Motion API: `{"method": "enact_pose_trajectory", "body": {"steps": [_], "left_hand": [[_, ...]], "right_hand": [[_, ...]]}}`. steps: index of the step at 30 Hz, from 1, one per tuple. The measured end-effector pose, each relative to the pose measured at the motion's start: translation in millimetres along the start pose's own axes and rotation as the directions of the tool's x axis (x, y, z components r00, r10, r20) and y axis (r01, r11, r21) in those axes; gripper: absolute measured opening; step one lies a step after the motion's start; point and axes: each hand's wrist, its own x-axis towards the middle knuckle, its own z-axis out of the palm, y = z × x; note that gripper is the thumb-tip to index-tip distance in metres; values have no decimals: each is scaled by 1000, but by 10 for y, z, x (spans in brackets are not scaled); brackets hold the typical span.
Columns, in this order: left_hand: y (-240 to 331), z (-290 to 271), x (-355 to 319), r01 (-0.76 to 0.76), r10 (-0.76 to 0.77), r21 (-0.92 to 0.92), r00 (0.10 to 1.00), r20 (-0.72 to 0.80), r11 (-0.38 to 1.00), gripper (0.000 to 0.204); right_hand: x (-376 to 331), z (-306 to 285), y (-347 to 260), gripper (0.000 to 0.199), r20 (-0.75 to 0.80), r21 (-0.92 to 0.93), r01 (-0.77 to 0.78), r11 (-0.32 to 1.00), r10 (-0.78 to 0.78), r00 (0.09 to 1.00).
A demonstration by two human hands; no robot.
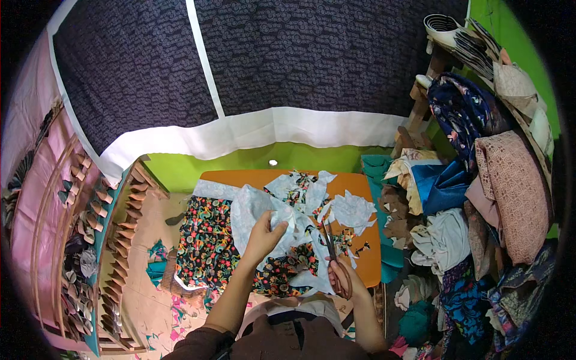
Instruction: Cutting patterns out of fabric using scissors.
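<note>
My left hand (264, 239) pinches a pale piece of fabric (249, 207), with its thumb and fingers on the cloth over the middle of the orange table (367, 264). In my right hand (351, 277), at the table's right front, is a pair of scissors (329, 239) with long dark blades pointing away from me. The blades lie beside pale fabric scraps; whether they are parted I cannot make out. Under the pale cloth spreads a black fabric with a colourful floral print (204, 240). A crumpled pale scrap (351, 211) rests at the table's far right.
Folded and heaped fabrics (447, 234) crowd the right side, with a teal cloth (393, 264) hanging by the table. At left stands a rack of shoe-shaped forms (123, 246). Coloured scraps (180, 312) litter the floor. A dark patterned curtain (300, 60) hangs beyond the table.
</note>
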Motion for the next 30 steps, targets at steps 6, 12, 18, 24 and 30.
{"method": "enact_pose_trajectory", "body": {"steps": [6,12,18,24,30], "left_hand": [[121,84,-3,41,-47,136,998,36,990,34],[268,166,10,4,-7,-53,999,-50,999,38],[339,280,-104,95,-91,158,995,-28,983,42],[377,392,-203,94,-93,142,996,-13,985,40],[568,636,-256,107,-105,191,994,-19,976,41]], "right_hand": [[-130,59,92,35,307,252,57,966,-135,942],[-93,263,52,32,297,-11,120,993,-111,948],[88,279,38,46,297,-73,196,978,-166,940],[149,278,-111,50,288,-240,362,901,-290,913],[179,90,-30,58,289,-83,406,910,-368,884]]}}
